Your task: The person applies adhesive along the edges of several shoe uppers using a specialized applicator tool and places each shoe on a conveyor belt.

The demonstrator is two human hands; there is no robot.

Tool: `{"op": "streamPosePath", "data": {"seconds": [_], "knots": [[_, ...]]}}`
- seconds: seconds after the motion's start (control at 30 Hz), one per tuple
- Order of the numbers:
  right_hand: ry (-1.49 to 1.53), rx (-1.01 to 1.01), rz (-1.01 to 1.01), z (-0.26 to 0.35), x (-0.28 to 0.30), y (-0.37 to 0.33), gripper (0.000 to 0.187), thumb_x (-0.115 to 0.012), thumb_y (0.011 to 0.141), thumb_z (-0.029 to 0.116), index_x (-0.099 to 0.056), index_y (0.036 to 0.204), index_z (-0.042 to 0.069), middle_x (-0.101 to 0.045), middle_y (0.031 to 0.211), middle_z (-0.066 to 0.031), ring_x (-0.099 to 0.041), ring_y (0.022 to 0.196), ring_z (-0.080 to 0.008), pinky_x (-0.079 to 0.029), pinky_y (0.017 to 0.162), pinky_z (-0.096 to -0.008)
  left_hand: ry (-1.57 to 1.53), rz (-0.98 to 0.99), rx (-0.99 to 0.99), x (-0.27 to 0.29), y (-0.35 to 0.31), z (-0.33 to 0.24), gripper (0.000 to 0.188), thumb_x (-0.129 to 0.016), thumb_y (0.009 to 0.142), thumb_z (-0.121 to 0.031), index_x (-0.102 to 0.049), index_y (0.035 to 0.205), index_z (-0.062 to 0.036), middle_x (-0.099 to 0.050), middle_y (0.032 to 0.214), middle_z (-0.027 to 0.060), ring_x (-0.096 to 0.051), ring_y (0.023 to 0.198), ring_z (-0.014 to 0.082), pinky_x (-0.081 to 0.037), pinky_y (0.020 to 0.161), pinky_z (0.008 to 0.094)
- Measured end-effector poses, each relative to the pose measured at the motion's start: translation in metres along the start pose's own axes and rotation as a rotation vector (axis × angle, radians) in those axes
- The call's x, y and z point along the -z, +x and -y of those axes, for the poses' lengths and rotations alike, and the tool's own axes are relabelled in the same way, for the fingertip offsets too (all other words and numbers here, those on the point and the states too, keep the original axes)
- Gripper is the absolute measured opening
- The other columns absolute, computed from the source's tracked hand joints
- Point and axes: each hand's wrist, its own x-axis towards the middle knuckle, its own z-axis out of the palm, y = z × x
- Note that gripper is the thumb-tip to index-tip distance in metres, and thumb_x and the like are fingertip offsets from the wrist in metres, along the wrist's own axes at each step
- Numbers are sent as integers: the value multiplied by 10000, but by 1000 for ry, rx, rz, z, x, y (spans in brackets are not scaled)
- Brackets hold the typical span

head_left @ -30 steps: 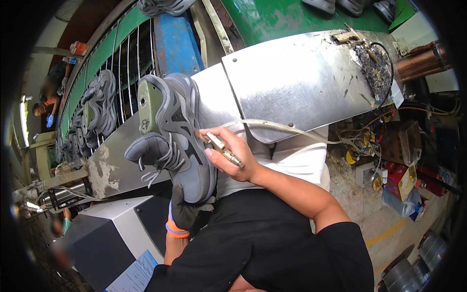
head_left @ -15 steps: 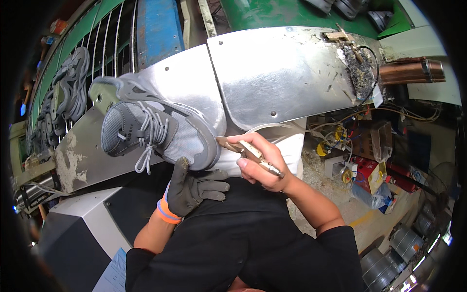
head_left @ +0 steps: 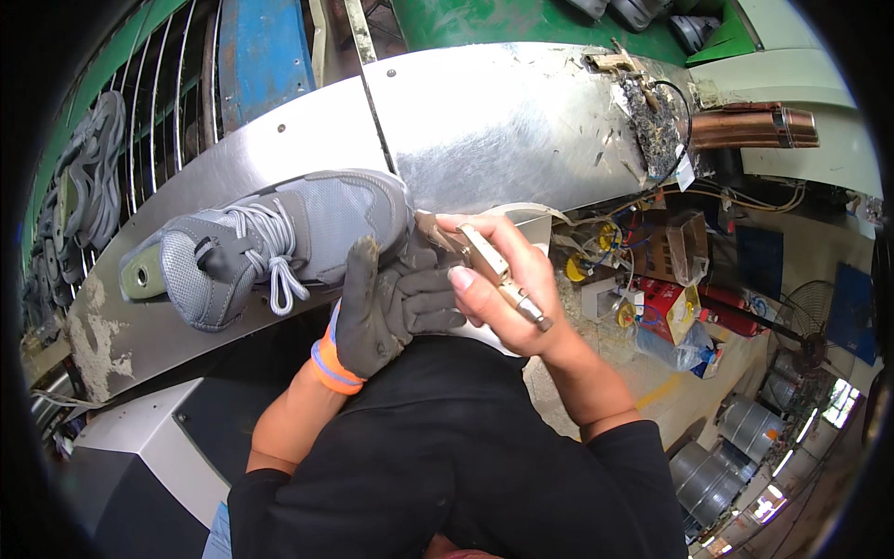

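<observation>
Grey shoe (head_left: 321,224): left of frame's centre, laces (head_left: 270,238) tied
Left hand (head_left: 382,317): gloved, grip released, beside toe (head_left: 389,200)
Right hand (head_left: 512,289): grip clasping metal tool (head_left: 486,259)

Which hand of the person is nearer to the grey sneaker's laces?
Left: the gloved left hand is below-right of the laces; the bare right hand is farther right, beyond the toe.

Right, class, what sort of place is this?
Probably a shoe factory: a row of grey shoes at left, a laced shoe by the gloved left hand, and a metal tool in the right hand.
</observation>
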Motion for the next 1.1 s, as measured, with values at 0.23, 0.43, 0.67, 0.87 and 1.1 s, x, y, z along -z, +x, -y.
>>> {"op": "streamPosePath", "data": {"seconds": [0.23, 0.43, 0.67, 0.87, 1.1], "knots": [[-201, 358, -152, -53, -24, 7, 438, -619, 835, 20, -519, 1258, -34, -629, 805, -93, -556, 586, -81, -450, 571, -243, 51, 1, -143, 10, 20, -9, 638, -366, 920, -702, -492, 1173, -130, -578, 1192, 41, -558, 1147, 181, -458, 944, 310], [58, 231, 11, -47, 16, 35, 397, -581, 899, 86, -530, 1281, -8, -656, 806, -74, -659, 689, -120, -546, 628, -258, 571, -4, -287, 1, -5, -25, 628, -591, 949, -290, -348, 1445, 8, -522, 1346, 154, -495, 1261, 226, -395, 1050, 341], [190, 408, -426, -55, 120, 56, 483, -560, 897, 158, -447, 1295, -91, -649, 768, -115, -623, 619, -154, -526, 562, -265, 1239, -954, -1292, 100, -232, -146, 679, -606, 927, -338, -328, 1455, -15, -468, 1406, 191, -478, 1290, 296, -368, 1082, 407], [262, 464, -639, -56, 153, 68, 524, -541, 900, 172, -401, 1328, -96, -602, 735, -103, -587, 602, -173, -503, 581, -288, 1942, -801, -334, 30, -195, -136, 860, -800, 719, -371, -433, 1386, 29, -584, 1278, 175, -563, 1183, 295, -420, 1002, 365], [272, 420, -640, -55, 151, 65, 592, -573, 885, 240, -388, 1341, -91, -613, 750, -73, -585, 611, -136, -465, 543, -246, 1990, -847, -750, 49, -141, -134, 572, -646, 819, -189, -501, 1317, 51, -571, 1272, 201, -551, 1155, 325, -399, 1015, 407]]}}
